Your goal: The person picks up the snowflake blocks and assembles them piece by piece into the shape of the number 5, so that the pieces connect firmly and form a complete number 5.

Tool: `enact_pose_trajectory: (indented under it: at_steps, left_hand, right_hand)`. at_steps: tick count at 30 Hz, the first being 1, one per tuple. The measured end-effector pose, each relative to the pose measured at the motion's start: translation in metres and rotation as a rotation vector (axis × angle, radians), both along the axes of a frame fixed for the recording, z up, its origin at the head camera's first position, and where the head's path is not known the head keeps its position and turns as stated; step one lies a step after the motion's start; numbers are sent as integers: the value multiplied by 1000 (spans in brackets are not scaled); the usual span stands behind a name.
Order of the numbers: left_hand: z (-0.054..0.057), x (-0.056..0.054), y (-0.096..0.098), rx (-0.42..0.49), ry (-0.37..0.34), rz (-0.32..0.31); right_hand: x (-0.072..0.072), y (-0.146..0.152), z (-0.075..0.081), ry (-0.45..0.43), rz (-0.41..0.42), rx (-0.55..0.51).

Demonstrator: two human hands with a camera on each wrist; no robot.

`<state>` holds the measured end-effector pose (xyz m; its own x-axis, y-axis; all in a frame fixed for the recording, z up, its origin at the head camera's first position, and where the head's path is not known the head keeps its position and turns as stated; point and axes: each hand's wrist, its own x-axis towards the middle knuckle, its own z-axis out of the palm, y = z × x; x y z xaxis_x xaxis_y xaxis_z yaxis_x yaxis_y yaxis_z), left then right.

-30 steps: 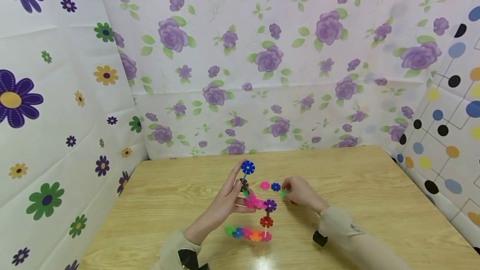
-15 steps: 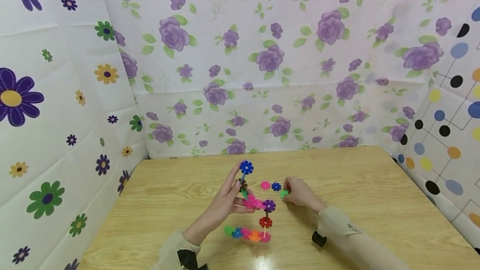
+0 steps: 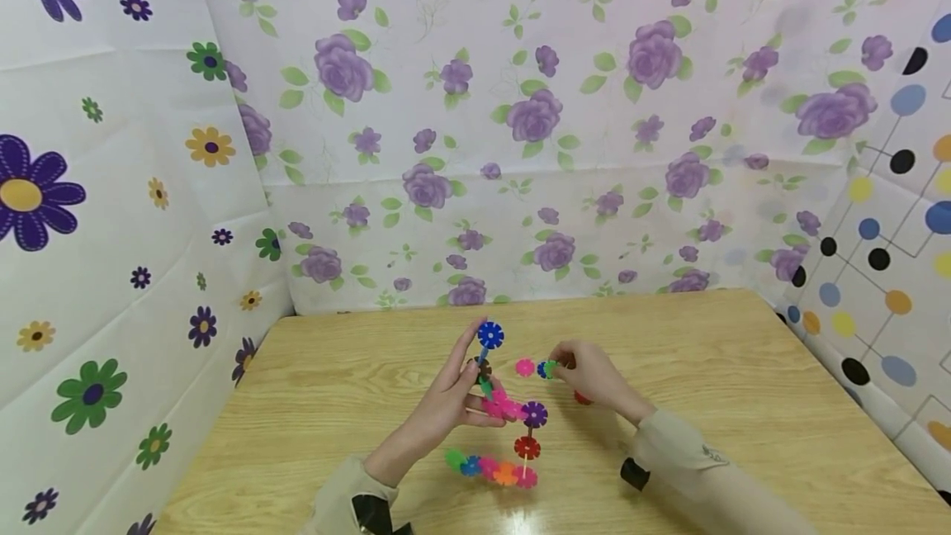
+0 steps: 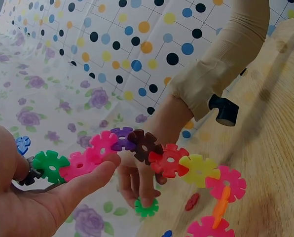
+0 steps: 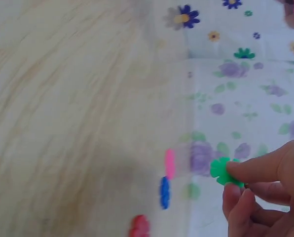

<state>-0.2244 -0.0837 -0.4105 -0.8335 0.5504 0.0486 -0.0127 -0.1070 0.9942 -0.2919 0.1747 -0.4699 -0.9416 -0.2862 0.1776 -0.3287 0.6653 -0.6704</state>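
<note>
My left hand (image 3: 444, 399) holds up a curved chain of interlocked plastic snowflake discs in many colours. A blue disc (image 3: 490, 335) forms its upper end, and a green disc (image 3: 455, 459) its lower end. In the left wrist view, pink discs (image 4: 79, 166) lie along the fingers, with a red disc (image 4: 170, 160) farther down the chain. To the right, my right hand (image 3: 594, 374) pinches a loose green snowflake disc (image 5: 220, 170) between thumb and fingers. That disc is above the table, overlapping a blue disc in the head view.
On the wooden table (image 3: 357, 353) lie loose discs: a pink one (image 3: 525, 367), a blue one (image 5: 165, 192) and a red one (image 5: 139, 227) near the right hand. Patterned cloths (image 3: 461, 147) hang behind the table and along both sides.
My right hand has picked the green disc off the table and moved it up and left, uncovering the red disc. The left hand and its chain have barely moved.
</note>
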Motion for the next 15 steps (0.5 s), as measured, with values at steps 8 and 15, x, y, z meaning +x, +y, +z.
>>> enact_pose_trajectory:
  at_steps: [8, 15]
  left_hand:
    - [0, 0, 1, -8, 3, -27]
    - [0, 1, 1, -26, -3, -49]
  right_hand:
    - [14, -6, 31, 128, 78, -55]
    - [32, -16, 57, 165, 103, -158]
